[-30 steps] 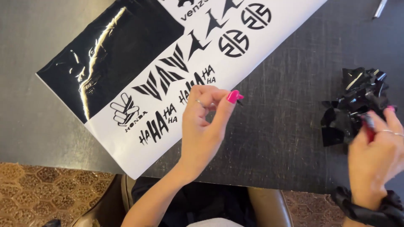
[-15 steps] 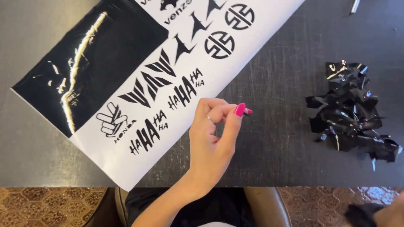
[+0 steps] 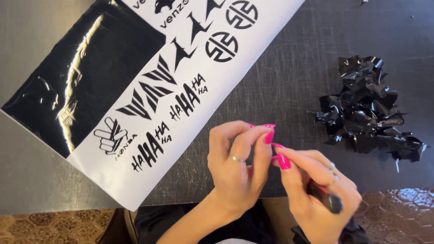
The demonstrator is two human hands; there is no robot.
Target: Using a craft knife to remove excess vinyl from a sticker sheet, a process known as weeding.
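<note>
My left hand (image 3: pixel 237 167) hovers over the dark table near its front edge, thumb and fingers pinched together. A ring sits on one finger. My right hand (image 3: pixel 316 190) meets it from the right, its pink-nailed fingertips touching the left fingertips. In its palm the right hand grips a dark slim tool (image 3: pixel 332 203). Whether a scrap sits between the fingertips is too small to tell. Left of the hands lies a white backing sheet (image 3: pixel 253 49) with black cut decals.
The sheet's left part is still covered in glossy black vinyl (image 3: pixel 104 68). A pile of crumpled black vinyl scraps (image 3: pixel 368 113) lies at the right on the dark table (image 3: pixel 289 90). Patterned brown floor (image 3: pixel 45 226) shows below the table edge.
My right hand left the scrap pile, dropped out of view, then came back up to meet the left fingertips. My left hand moved right, off the sheet.
</note>
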